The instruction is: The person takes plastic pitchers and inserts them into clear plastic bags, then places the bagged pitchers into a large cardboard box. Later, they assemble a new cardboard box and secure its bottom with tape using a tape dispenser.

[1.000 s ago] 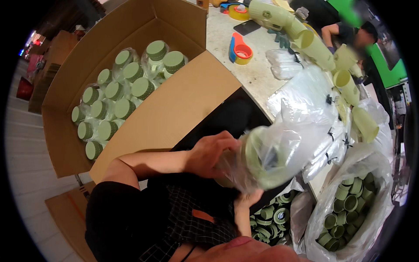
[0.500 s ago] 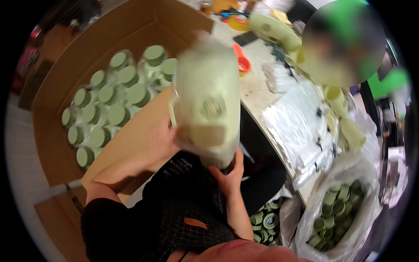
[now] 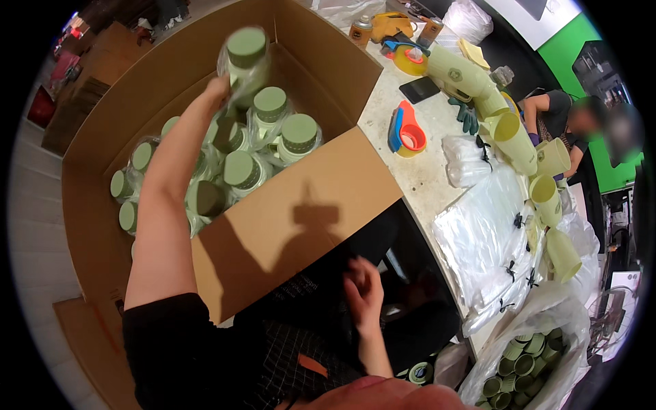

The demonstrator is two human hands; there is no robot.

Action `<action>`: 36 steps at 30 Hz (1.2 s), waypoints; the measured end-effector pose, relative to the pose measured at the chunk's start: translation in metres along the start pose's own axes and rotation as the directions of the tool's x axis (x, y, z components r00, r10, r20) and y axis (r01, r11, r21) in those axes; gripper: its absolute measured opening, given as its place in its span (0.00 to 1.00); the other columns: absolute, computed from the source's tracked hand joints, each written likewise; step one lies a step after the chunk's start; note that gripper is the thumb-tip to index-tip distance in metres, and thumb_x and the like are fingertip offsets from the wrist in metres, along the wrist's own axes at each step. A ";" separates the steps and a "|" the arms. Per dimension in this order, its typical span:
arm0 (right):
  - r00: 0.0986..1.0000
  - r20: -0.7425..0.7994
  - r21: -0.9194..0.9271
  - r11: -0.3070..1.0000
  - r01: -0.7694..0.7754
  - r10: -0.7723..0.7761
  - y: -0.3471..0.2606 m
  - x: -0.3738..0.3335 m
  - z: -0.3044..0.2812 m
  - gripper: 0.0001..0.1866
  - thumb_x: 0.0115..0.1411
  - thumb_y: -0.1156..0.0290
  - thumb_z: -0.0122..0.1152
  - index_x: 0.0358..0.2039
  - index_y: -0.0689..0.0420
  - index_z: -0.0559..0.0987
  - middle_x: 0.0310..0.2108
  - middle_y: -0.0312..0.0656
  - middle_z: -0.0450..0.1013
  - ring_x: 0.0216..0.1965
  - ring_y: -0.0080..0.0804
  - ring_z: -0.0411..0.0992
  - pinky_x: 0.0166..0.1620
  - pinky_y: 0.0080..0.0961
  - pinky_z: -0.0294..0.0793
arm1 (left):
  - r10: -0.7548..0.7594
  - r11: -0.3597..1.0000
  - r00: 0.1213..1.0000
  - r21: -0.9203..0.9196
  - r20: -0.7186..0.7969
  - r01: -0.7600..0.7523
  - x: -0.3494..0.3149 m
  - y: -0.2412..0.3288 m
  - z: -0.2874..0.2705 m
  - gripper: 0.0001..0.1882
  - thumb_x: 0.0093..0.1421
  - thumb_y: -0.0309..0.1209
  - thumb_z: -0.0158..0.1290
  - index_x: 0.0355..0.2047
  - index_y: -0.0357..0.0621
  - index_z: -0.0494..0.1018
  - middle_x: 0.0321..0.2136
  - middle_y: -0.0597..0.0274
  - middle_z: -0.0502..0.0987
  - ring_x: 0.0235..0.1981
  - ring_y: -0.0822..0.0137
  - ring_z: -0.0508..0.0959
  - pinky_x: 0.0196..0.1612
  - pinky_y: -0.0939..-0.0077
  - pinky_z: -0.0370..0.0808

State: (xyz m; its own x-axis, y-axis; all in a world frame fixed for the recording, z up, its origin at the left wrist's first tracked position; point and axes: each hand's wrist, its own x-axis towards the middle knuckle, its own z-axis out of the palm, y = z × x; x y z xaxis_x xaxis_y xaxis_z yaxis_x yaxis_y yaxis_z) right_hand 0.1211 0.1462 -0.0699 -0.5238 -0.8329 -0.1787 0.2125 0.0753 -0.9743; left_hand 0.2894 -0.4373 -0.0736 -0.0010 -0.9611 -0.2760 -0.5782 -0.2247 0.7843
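Observation:
My left hand (image 3: 219, 90) is closed on a pale green jug (image 3: 247, 55) with a screw lid, wrapped in a clear plastic bag. It holds the jug upright at the far side of a large cardboard box (image 3: 301, 232). Just below, more bagged jugs stand close together, among them one with a green lid (image 3: 299, 132) near the box's right side. My left forearm hides part of the rows. Near my lap, my right hand (image 3: 363, 287) is empty, its fingers loosely bent and apart from the thumb.
On the table (image 3: 417, 179) to the right lie a phone (image 3: 419, 89), a tape dispenser (image 3: 407, 131), a stack of clear plastic bags (image 3: 478, 225) and lidless green jugs (image 3: 514, 140). A plastic sack of green lids (image 3: 525, 365) stands at lower right. Another person (image 3: 547, 113) is at far right.
The bagged jug has gone from in front of me, between both hands, to the far part of the box in my left hand. My right hand has let go of it.

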 end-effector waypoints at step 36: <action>0.964 0.245 0.032 0.994 0.103 -0.108 0.081 -0.109 -0.085 0.16 0.65 0.77 0.60 0.53 0.60 0.74 0.42 0.37 0.76 0.45 0.22 0.74 0.51 0.22 0.73 | 0.777 0.271 0.606 0.777 0.172 -0.568 -0.297 0.098 0.023 0.13 0.57 0.35 0.57 0.38 0.41 0.72 0.32 0.44 0.80 0.38 0.41 0.79 0.41 0.46 0.75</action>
State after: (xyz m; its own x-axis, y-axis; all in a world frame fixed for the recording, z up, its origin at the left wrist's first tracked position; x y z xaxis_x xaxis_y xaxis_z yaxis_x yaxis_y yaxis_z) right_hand 0.1253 0.2899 -0.1411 -0.3256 -0.9449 -0.0332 0.1833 -0.0286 -0.9826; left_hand 0.2140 -0.1703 0.0724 -0.5899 -0.7293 0.3466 -0.7904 0.6094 -0.0627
